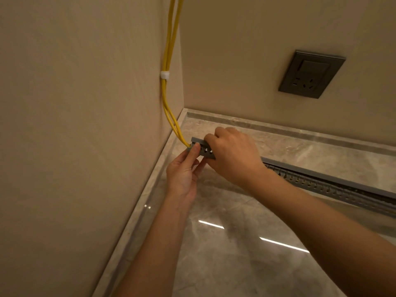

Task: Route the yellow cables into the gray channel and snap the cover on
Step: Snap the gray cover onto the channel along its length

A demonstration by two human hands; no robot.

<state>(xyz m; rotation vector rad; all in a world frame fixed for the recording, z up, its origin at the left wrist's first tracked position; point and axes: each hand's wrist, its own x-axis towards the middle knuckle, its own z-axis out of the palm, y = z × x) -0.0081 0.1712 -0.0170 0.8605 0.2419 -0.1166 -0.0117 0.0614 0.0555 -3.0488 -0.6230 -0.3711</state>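
A: Cables, position?

B: Cables (166, 103) drop down the left wall (85, 125), pass through a white clip (165, 75), then bend into the near end of the channel (321, 185) at the corner. Beyond that they are hidden.

A: Channel axis?

B: It lies on the marble surface (235, 243). The long axis runs from the corner away to the right, slotted side facing the person.

A: Hands?

B: Both at the corner end. Left hand (184, 174) comes up from below and pinches the channel end, thumb flat on the slotted side just beside the cable entry. Right hand (233, 155) is curled over the top, gripping the channel just right of the left thumb.

A: Cover on?

B: Cannot tell under the right hand. A plain gray strip runs along the top farther right; whether it is seated I can't say.

A: What does the next move turn on?

B: My reading: work starts here and goes right along the axis. The right hand is nearer the unworked length, so it likely slides that way while the left anchors the end.

A: Anything else?

B: Dark socket (310, 73) on the back wall, well apart.
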